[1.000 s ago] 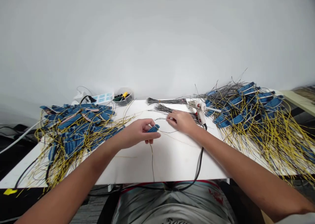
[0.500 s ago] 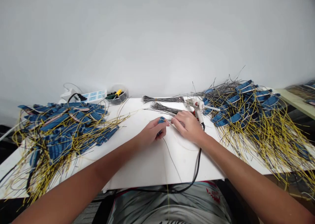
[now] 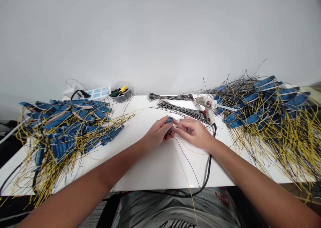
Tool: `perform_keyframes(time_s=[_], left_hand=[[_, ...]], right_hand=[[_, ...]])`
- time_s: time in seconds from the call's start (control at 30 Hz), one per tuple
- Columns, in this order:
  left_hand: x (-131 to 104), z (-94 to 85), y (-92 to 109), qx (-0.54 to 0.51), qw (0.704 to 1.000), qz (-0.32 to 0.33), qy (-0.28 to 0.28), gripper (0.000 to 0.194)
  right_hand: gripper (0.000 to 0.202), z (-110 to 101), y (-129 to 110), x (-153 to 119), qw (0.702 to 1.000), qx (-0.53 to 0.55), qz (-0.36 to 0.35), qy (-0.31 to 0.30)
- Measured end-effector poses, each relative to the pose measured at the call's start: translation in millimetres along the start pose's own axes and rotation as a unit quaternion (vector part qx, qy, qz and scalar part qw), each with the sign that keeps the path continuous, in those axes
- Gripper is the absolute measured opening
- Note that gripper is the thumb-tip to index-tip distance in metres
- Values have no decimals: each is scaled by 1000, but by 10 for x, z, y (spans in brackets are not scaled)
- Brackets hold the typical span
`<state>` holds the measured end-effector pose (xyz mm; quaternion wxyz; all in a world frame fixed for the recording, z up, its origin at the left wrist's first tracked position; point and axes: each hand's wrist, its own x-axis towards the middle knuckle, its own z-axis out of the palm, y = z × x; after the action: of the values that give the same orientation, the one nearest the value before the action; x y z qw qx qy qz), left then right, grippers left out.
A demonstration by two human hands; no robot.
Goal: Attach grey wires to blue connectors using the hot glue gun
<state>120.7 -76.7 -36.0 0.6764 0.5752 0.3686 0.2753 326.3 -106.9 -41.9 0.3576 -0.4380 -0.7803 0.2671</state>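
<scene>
My left hand [image 3: 160,131] is closed around a small blue flat piece [image 3: 170,120], much of which my fingers hide. A thin black wire [image 3: 187,159] and a yellow wire [image 3: 184,174] hang from beneath the hands and run down over the table's front edge. My right hand [image 3: 192,131] is close beside it, thumb and forefinger pinched at the blue piece. A thin pale strand shows at these fingertips; its exact hold is partly hidden.
Blue pieces with yellow and black wires are heaped at left [image 3: 62,144] and right [image 3: 271,104]. Black wire bundles [image 3: 173,97] and a glue gun [image 3: 209,109] with a glue stick lie behind my hands. A tub of tools [image 3: 121,91] and a power strip [image 3: 97,93] stand back left.
My right hand has come off the black wire bundle and closed in on the blue piece, its fingers now pinched. A yellow wire now hangs clearly beside the black one. The view has shifted slightly.
</scene>
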Motion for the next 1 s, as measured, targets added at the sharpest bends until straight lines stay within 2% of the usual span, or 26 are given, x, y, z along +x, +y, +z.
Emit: perform_keyframes(time_s=[0.17, 0.4, 0.5, 0.6, 0.77, 1.0], left_hand=[[10, 17, -9, 1, 1000, -5, -3, 31], [56, 89, 0, -17, 1000, 10, -1, 26], [93, 95, 14, -26, 999, -15, 19, 26], [130, 82, 54, -27, 998, -45, 33, 30], [169, 15, 86, -39, 998, -43, -13, 36], [159, -65, -2, -34, 998, -10, -51, 31]], right_hand=[[30, 20, -31, -16, 1000, -1, -6, 13], [26, 65, -85, -39, 1000, -8, -28, 6], [28, 73, -54, -47, 999, -15, -34, 18], [30, 58, -3, -51, 999, 4, -10, 42], [30, 34, 75, -46, 997, 29, 15, 74], [30, 6, 85, -38, 993, 50, 53, 88]])
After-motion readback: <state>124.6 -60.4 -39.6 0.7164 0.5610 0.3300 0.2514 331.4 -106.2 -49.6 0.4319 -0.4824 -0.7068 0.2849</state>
